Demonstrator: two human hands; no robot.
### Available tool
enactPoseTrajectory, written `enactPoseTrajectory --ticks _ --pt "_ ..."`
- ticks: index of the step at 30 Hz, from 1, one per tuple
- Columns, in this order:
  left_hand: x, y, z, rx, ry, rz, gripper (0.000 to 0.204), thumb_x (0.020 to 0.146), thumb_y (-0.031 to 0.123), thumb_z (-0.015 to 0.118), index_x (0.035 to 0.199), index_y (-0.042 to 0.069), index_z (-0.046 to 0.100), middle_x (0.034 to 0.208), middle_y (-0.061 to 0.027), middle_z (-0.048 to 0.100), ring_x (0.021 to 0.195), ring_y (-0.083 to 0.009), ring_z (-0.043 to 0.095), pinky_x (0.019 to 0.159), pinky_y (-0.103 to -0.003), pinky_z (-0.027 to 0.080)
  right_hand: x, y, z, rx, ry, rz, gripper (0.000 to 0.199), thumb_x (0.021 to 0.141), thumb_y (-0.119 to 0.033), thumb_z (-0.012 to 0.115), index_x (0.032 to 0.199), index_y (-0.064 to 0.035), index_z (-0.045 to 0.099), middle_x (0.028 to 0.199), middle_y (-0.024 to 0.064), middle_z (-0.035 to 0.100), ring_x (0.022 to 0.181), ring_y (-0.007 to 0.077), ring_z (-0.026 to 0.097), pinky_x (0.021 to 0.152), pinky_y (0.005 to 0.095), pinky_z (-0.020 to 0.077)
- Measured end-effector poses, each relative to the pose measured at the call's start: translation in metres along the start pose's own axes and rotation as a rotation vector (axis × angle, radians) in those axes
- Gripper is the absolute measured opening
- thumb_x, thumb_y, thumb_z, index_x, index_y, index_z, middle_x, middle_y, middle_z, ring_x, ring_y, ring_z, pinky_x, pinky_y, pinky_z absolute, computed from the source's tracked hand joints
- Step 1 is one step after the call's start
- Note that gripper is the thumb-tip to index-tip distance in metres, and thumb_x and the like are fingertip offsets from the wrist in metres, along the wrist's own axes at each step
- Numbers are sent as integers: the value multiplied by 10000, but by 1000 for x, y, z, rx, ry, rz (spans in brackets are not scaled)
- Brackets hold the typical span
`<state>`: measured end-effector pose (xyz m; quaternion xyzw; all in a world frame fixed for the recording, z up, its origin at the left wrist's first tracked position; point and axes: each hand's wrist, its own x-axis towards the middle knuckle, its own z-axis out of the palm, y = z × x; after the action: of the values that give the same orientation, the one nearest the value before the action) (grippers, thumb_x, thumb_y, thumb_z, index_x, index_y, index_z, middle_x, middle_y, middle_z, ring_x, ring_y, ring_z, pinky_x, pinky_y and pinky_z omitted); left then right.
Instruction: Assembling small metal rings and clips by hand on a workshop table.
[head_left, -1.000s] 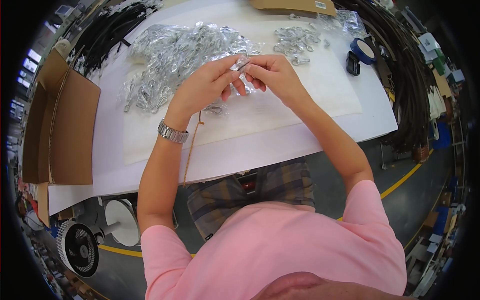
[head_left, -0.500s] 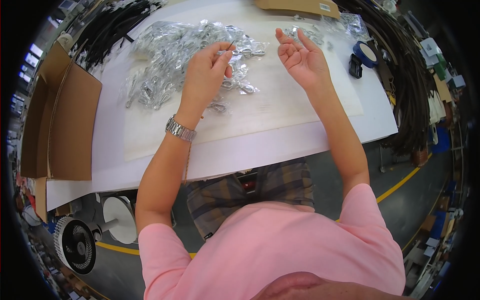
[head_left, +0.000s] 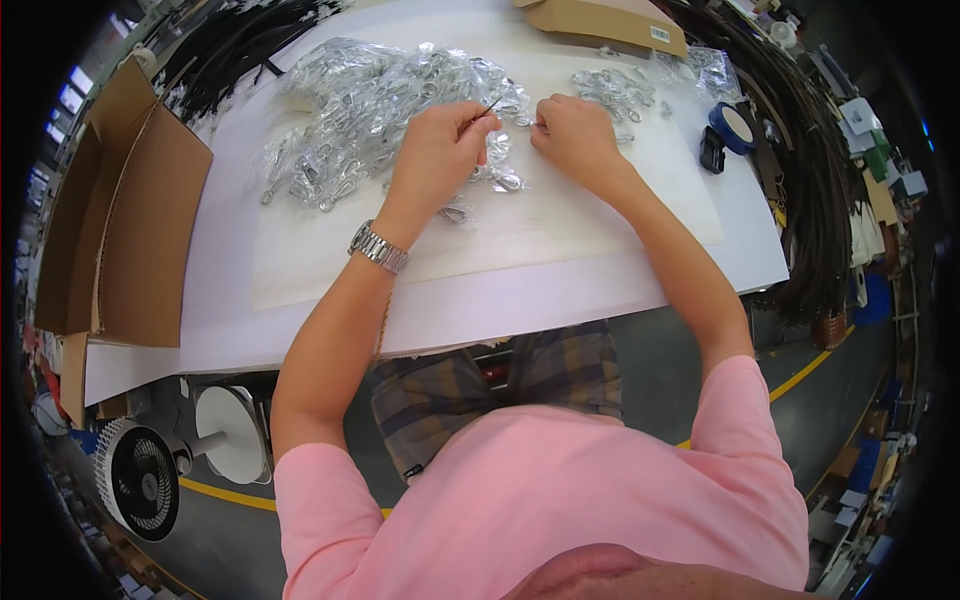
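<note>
My left hand [head_left: 438, 150], with a metal watch [head_left: 378, 247] on its wrist, pinches a small clear packet with a thin edge sticking out, at the near side of a big heap of clear packets of metal parts [head_left: 370, 100]. My right hand [head_left: 572, 135] rests a short way to the right with its fingers curled in. Its thumb tip is close to a smaller heap of the same packets [head_left: 612, 90]. I cannot make out anything inside that hand. Both hands are over a pale sheet [head_left: 520, 225] on the white table [head_left: 240, 320].
An open cardboard box [head_left: 130, 230] stands at the left table edge and a flat brown box [head_left: 610, 22] at the back. A blue tape roll [head_left: 735, 125] and a small black thing [head_left: 711, 150] lie at the right. Black cable bundles [head_left: 800, 170] hang right. A floor fan [head_left: 140, 478] is below left.
A second ago both hands held one packet together. They then parted, the right one opening over the small heap. Now the right hand has curled and come back toward the left one.
</note>
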<state>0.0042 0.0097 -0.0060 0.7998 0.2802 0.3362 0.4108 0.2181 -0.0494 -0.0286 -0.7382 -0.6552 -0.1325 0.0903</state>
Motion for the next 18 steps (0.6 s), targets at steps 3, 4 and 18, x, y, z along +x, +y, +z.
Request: enactPoseTrajectory --ticks 3,4,18 --pt "1 7 -5 -5 41 -24 221 1003 199 636 1020 29 775 650 13 635 539 -44 475 527 -240 378 -16 2 -15 632 -76 219 214 964 -241 669 905 -43 722 880 36 698 817 161 666 795 326 550" --pt "2 8 -6 -21 63 -46 223 1005 202 643 1032 22 770 677 9 648 530 -43 471 515 -233 372 -14 5 -20 632 -82 213 214 964 -241 669 905 -43 722 880 36 698 817 161 666 795 326 550" --pt "4 -2 -2 81 -2 43 299 973 255 708 785 23 686 628 22 579 515 -61 432 480 -254 329 -24 -17 -28 1813 -629 365 282 1033 -292 646 1109 -23 680 853 16 671 741 134 651 751 328 585"
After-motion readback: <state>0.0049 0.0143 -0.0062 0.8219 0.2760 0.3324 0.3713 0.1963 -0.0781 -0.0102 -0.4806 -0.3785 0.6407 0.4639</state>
